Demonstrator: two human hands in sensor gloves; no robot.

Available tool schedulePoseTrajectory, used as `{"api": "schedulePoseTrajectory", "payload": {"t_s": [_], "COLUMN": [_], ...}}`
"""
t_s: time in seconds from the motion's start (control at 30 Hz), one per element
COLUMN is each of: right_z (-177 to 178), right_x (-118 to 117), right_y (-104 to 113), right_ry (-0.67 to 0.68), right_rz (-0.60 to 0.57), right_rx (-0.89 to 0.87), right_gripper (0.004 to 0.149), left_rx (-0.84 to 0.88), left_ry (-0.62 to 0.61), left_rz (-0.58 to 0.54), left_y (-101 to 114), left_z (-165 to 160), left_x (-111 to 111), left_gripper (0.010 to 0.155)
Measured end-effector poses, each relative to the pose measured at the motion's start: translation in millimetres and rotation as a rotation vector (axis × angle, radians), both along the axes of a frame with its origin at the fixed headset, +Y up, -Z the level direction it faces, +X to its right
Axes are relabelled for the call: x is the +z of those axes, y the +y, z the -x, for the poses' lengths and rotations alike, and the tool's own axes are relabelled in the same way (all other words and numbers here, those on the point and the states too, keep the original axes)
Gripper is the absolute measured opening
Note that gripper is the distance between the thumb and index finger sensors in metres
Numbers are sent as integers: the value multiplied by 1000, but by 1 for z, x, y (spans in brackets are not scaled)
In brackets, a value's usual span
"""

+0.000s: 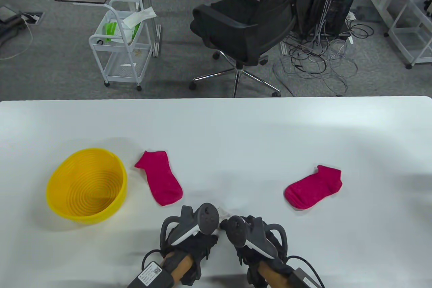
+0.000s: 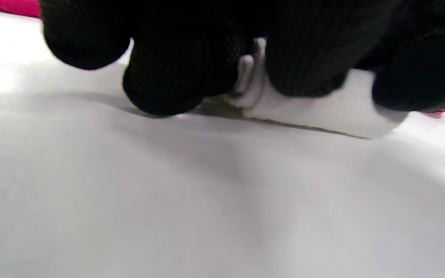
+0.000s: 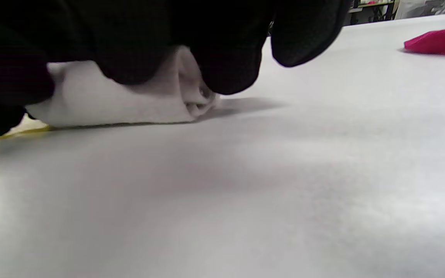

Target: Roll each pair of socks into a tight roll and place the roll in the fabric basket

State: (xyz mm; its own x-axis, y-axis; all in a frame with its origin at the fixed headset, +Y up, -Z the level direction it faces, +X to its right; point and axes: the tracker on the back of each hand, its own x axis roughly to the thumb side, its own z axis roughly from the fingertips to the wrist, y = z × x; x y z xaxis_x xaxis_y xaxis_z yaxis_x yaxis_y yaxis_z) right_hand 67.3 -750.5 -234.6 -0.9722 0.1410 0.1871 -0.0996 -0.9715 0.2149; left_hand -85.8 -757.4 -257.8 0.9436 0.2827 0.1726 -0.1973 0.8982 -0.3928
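A white sock roll (image 1: 225, 214) lies on the table near the front edge, mostly hidden under both hands. My left hand (image 1: 194, 234) and right hand (image 1: 253, 235) sit side by side on it. In the left wrist view, black gloved fingers (image 2: 168, 73) curl over the white roll (image 2: 307, 114). The right wrist view shows fingers (image 3: 226, 61) wrapped over the roll (image 3: 122, 104), whose coiled end faces right. One pink sock (image 1: 161, 177) lies flat beside the yellow basket (image 1: 87, 185). A second pink sock (image 1: 314, 186) lies at the right. The basket holds nothing.
The white table (image 1: 236, 132) stretches wide behind the socks. Beyond its far edge stand a black office chair (image 1: 246, 21), a white wire cart (image 1: 123, 41) and a tangle of cables (image 1: 320, 55) on the floor.
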Motion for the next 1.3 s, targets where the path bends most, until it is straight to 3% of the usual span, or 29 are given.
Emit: {"api": "schedulePoseTrajectory", "payload": {"t_s": [0.17,0.27,0.4,0.63,0.83,1.03,1.3], "right_z": [-5,-13,-12,2,-2,-3,-1], "right_x": [-1,0,9,10,4,1,0], "right_y": [9,26,34,13,4,-2,-8], "right_ry": [6,3,81,124,63,25,2], "right_rz": [3,-65,-81,26,66,76,61], "right_rx": [-68,-158,-193,-4,-35,-32,15], "right_gripper": [44,42,41,45,46,50,55], "left_rx": [65,99,108,139,139,47,-6], "left_ry": [26,51,64,82,96,100,27], "left_rz": [65,96,102,118,107,-63,18], "left_y": [-2,-4,-5,-8,-7,11,4], "left_z": [8,12,13,15,16,18,10], "left_x": [-4,-4,-6,-6,-5,-2,1], "left_gripper": [45,44,44,45,47,48,60]}}
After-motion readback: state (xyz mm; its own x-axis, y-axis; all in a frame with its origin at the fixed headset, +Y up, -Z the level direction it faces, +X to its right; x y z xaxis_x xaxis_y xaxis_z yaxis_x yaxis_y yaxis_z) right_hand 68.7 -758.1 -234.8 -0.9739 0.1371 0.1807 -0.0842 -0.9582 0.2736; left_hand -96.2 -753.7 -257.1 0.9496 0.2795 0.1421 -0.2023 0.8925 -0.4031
